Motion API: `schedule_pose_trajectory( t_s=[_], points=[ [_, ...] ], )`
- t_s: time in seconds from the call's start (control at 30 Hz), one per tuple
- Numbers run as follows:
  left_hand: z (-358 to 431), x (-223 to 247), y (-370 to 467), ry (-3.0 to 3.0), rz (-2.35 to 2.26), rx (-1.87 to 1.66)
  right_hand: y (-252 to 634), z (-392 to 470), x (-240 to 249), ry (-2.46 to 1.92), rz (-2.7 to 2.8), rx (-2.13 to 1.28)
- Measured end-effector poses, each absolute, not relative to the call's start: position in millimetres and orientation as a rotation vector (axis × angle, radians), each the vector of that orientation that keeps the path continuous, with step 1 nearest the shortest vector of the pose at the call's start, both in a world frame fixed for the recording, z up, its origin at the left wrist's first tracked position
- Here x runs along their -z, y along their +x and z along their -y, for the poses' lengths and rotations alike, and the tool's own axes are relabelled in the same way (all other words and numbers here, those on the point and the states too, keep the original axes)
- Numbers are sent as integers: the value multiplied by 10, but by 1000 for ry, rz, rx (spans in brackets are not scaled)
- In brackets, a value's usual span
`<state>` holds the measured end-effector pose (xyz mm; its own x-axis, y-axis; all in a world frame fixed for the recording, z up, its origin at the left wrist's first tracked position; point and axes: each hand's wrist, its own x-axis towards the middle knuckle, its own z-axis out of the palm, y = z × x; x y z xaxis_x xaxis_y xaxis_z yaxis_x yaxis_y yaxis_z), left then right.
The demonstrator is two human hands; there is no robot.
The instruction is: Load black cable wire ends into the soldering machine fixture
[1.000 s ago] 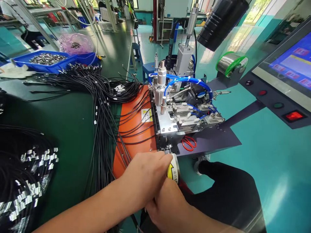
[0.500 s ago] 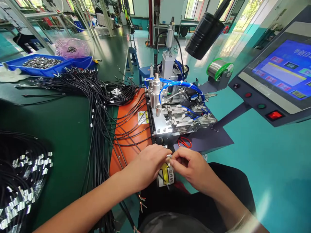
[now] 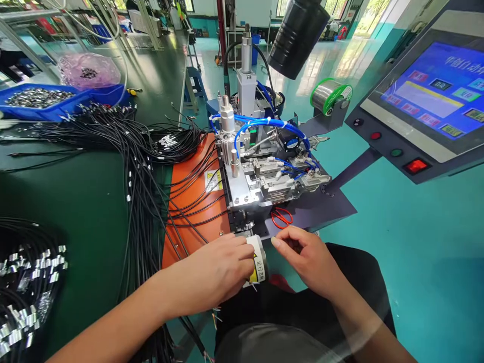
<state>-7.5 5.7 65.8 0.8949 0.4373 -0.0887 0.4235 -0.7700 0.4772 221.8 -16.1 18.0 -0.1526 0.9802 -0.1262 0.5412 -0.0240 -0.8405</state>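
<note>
My left hand [image 3: 223, 269] is closed, its curled fingertips against a white cylinder with a yellow warning label [image 3: 259, 262] at the machine's near end. Whatever those fingers hold is hidden. A thin pale wire end [image 3: 254, 287] pokes out just below that cylinder. To the right, apart from the label, my right hand [image 3: 310, 259] has its thumb and forefinger drawn together, and nothing I can name shows between them. Beyond both hands stands the metal machine [image 3: 276, 189] with blue air hoses. Black cables [image 3: 189, 212] lie over the orange surface [image 3: 189, 237] left of it.
Red-handled scissors [image 3: 282, 218] lie by the machine's base. A control screen [image 3: 434, 96] stands at right, near a solder wire spool [image 3: 330, 98]. A black cylindrical lamp [image 3: 298, 38] hangs above. Cable bundles [image 3: 32, 287] and a blue tray [image 3: 41, 98] of metal parts are on the green table.
My hands, which met at a small pale cable end, have come apart. The left moved left and down, baring more of the labelled cylinder. The view has shifted slightly right.
</note>
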Motion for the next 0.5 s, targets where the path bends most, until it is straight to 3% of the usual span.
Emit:
schedule_pose_trajectory(
  t_s=[0.2, 0.5],
  points=[
    [-180, -372, -61, 2218, -1058, -644, 2210, 161, -153, -1600, 1621, -1062],
    [-149, -34, 33, 2140, -1184, -899, 2140, 206, -36, -1562, 1574, -977]
  ],
)
